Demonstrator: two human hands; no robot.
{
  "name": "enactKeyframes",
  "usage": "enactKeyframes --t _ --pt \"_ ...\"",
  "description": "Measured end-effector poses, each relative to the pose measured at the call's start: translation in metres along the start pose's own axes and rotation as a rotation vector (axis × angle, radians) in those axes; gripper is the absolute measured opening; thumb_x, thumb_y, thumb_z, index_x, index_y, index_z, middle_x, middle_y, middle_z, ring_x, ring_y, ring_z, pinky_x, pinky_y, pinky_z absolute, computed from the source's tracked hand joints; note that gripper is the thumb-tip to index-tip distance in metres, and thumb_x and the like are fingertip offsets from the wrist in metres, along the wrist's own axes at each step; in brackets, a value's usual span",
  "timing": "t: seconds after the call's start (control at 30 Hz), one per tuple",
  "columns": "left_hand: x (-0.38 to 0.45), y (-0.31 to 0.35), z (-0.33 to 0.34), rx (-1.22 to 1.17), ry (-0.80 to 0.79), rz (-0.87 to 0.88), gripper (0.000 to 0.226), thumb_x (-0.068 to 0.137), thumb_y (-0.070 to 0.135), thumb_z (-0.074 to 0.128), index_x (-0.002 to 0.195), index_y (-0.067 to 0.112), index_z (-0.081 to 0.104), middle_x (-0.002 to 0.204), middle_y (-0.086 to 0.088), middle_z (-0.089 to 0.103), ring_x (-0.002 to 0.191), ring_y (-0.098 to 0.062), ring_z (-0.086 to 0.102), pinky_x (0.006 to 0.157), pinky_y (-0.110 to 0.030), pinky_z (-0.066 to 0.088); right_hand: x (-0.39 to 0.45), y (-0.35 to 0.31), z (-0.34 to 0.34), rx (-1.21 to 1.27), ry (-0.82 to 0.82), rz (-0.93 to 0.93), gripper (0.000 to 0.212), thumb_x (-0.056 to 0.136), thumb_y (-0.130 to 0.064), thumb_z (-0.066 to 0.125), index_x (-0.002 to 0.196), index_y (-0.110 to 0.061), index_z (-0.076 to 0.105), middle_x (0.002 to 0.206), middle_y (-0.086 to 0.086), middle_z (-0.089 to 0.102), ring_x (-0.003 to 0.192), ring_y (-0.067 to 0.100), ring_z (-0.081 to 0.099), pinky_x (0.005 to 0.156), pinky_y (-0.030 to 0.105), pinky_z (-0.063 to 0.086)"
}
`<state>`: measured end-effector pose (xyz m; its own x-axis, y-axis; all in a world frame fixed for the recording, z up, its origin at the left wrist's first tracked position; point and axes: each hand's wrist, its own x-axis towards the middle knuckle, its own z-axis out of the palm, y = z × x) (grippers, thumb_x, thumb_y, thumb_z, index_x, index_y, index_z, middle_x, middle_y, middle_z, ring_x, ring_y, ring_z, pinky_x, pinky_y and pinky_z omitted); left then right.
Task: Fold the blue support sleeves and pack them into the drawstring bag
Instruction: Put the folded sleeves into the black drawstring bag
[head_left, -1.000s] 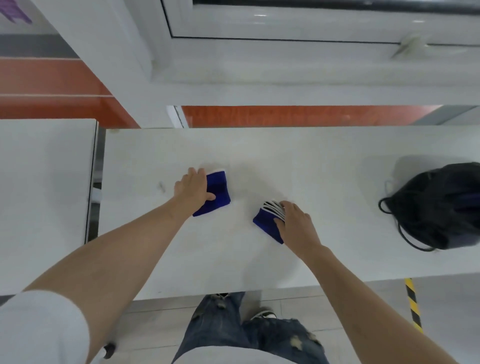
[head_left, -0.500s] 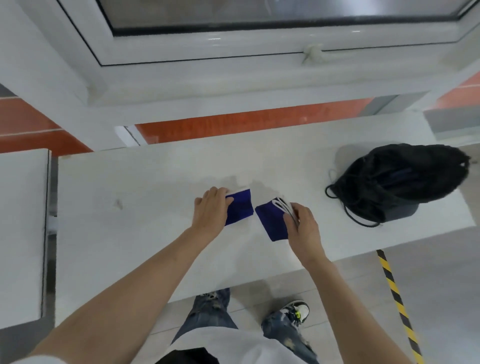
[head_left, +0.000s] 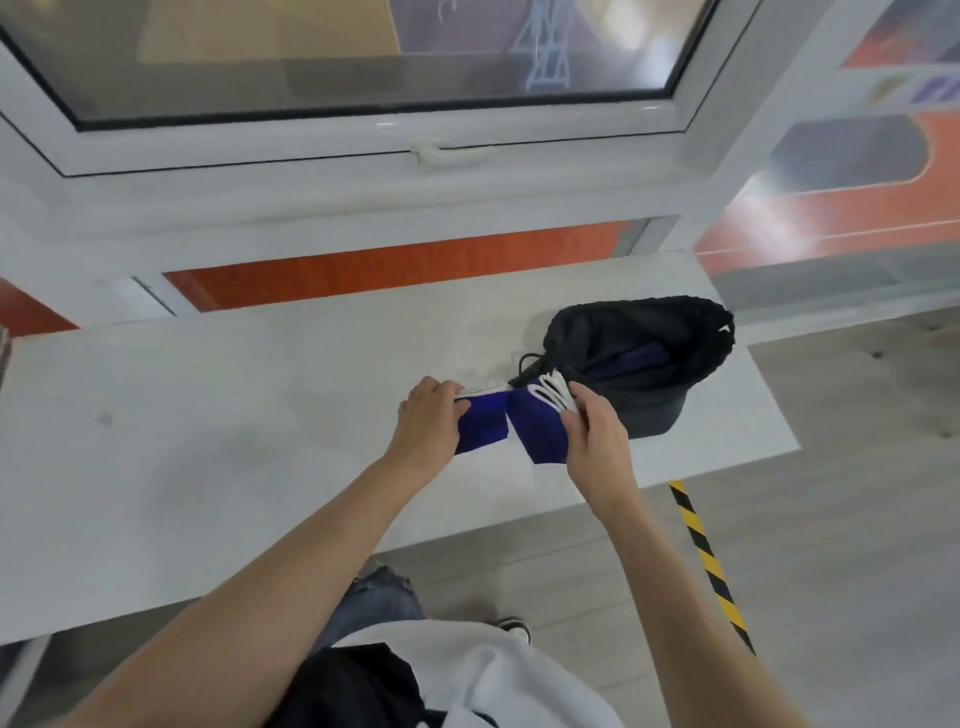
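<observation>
Two folded blue support sleeves sit side by side, just left of the bag. My left hand (head_left: 428, 418) grips the left sleeve (head_left: 483, 423), which has a white edge along its top. My right hand (head_left: 592, 431) grips the right sleeve (head_left: 537, 428) at its white-striped end. Both sleeves sit low over the white table (head_left: 208, 441); whether they touch it is unclear. The black drawstring bag (head_left: 644, 358) lies open on the table's right end, its mouth facing me, with dark blue fabric showing inside. The right sleeve's stripes nearly reach the bag's cord.
A white window frame (head_left: 441, 156) and sill run behind the table, above an orange wall strip. The table's right edge (head_left: 769, 395) is just past the bag. Yellow-black floor tape (head_left: 706, 556) runs below it. My legs are under the front edge.
Both hands have carried the sleeves to the right, up to the bag's mouth, and the two sleeves have come together. The view has swung right and the bag now sits close.
</observation>
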<state>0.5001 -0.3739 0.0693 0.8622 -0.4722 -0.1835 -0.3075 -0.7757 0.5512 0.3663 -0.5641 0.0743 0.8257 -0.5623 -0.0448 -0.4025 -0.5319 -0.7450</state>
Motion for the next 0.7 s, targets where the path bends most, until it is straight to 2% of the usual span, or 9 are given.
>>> enactKeyframes --t 0.1,0.13,0.23,0.3,0.37,0.4,0.5,0.6,0.7 --pt "0.000 0.039 0.014 -0.022 0.015 -0.007 0.026 0.107 0.021 0.043 0.108 0.008 0.067 0.108 -0.008 0.058 0.097 -0.029 0.059 0.084 -0.042 0.050 0.006 0.018 -0.037 -0.018 0.019 -0.057 0.034 0.109 -0.021 0.046 0.141 -0.013 0.055 0.118 -0.003 0.058 0.105 0.009 0.052 0.091 0.024 0.041" --pt "0.002 0.050 0.018 -0.036 0.024 -0.005 0.027 0.107 0.020 0.043 0.109 0.008 0.067 0.109 -0.008 0.058 0.098 -0.028 0.059 0.086 -0.044 0.051 0.008 0.024 -0.049 -0.020 0.033 -0.076 0.032 0.109 -0.020 0.046 0.138 -0.014 0.057 0.116 -0.003 0.059 0.103 0.009 0.053 0.090 0.021 0.042" --pt "0.014 0.082 0.023 -0.107 0.065 0.021 0.028 0.108 0.020 0.043 0.119 0.008 0.066 0.116 -0.009 0.062 0.104 -0.027 0.060 0.090 -0.044 0.054 0.022 0.040 -0.079 0.003 0.083 -0.081 0.027 0.108 -0.018 0.047 0.132 -0.013 0.060 0.118 -0.003 0.060 0.103 0.008 0.052 0.084 0.000 0.035" --pt "0.025 0.102 0.025 -0.167 0.069 0.022 0.028 0.109 0.022 0.043 0.122 0.008 0.064 0.114 -0.008 0.067 0.099 -0.024 0.062 0.079 -0.035 0.054 0.036 0.049 -0.097 0.035 0.105 -0.063 0.026 0.108 -0.017 0.047 0.130 -0.013 0.060 0.119 -0.002 0.059 0.105 0.012 0.055 0.083 -0.003 0.034" --pt "0.037 0.121 0.028 -0.210 0.070 0.016 0.027 0.109 0.023 0.043 0.123 0.009 0.062 0.110 -0.006 0.067 0.093 -0.022 0.061 0.066 -0.027 0.046 0.055 0.058 -0.114 0.040 0.110 -0.065 0.024 0.108 -0.018 0.046 0.128 -0.013 0.059 0.119 -0.002 0.059 0.106 0.013 0.056 0.083 -0.002 0.035" --pt "0.043 0.129 0.030 -0.225 0.087 0.018 0.027 0.109 0.023 0.044 0.123 0.009 0.062 0.110 -0.007 0.068 0.093 -0.022 0.061 0.066 -0.027 0.045 0.066 0.063 -0.121 0.035 0.114 -0.070 0.023 0.108 -0.018 0.046 0.127 -0.014 0.059 0.120 -0.003 0.059 0.107 0.013 0.055 0.084 0.000 0.036" --pt "0.066 0.149 0.039 -0.241 0.142 0.020 0.026 0.109 0.026 0.046 0.124 0.012 0.062 0.115 -0.004 0.070 0.101 -0.023 0.064 0.082 -0.035 0.051 0.101 0.078 -0.141 0.008 0.119 -0.067 0.022 0.108 -0.018 0.045 0.125 -0.015 0.059 0.120 -0.003 0.060 0.106 0.011 0.053 0.085 0.012 0.036" --pt "0.094 0.165 0.043 -0.242 0.156 0.028 0.023 0.108 0.028 0.048 0.121 0.015 0.062 0.112 0.001 0.071 0.100 -0.022 0.065 0.088 -0.041 0.054 0.128 0.087 -0.156 -0.007 0.100 -0.043 0.022 0.108 -0.016 0.044 0.124 -0.014 0.059 0.118 -0.004 0.060 0.103 0.011 0.053 0.081 0.009 0.037" --pt "0.118 0.179 0.049 -0.237 0.117 0.055 0.024 0.108 0.025 0.050 0.127 0.015 0.062 0.117 0.000 0.070 0.105 -0.022 0.065 0.092 -0.042 0.055 0.150 0.096 -0.164 -0.030 0.103 -0.050 0.022 0.108 -0.016 0.044 0.123 -0.013 0.059 0.115 -0.004 0.060 0.105 0.016 0.054 0.088 0.025 0.041"
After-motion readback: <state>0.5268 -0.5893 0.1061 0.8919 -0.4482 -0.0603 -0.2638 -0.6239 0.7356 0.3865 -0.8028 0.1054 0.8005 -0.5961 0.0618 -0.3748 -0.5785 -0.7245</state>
